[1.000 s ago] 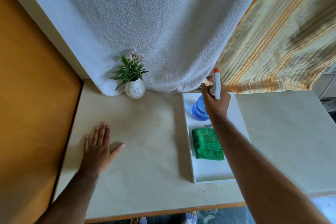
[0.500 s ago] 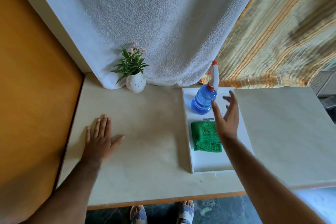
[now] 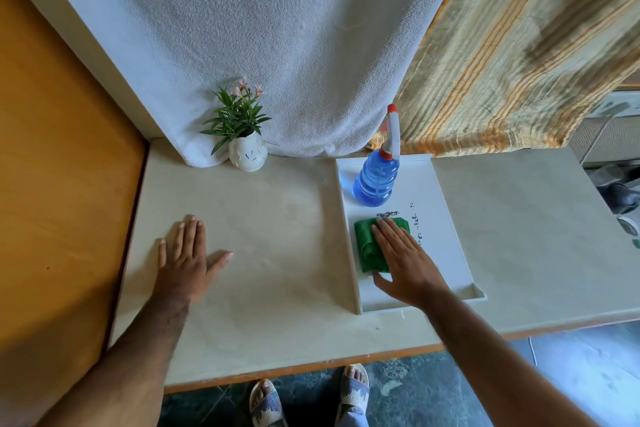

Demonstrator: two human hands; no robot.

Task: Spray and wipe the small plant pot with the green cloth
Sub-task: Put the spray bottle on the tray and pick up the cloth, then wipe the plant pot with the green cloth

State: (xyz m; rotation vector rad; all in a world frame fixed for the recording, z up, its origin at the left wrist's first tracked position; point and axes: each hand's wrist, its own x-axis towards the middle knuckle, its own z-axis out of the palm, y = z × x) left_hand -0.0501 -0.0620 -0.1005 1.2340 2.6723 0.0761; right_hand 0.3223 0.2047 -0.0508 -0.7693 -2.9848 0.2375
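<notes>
The small white plant pot [image 3: 248, 156] with green leaves and pink flowers stands at the back of the table, against the hanging white towel. A blue spray bottle [image 3: 376, 177] with a white and red trigger head stands upright at the far end of the white tray [image 3: 446, 218]. The folded green cloth [image 3: 367, 246] lies in the tray. My right hand [image 3: 403, 260] rests flat on the cloth with fingers spread, covering its right part. My left hand [image 3: 187, 260] lies flat and open on the bare tabletop, well to the left of the tray.
A white towel [image 3: 277, 45] and a striped yellow curtain [image 3: 519, 45] hang behind the table. An orange wooden panel [image 3: 59, 184] borders the table on the left. My sandalled feet [image 3: 308, 399] show below the front edge. Shoes [image 3: 620, 194] lie on the floor at the right.
My right hand let go of the spray bottle, which now stands in the tray, and moved back toward me onto the green cloth. My left hand stayed flat on the table.
</notes>
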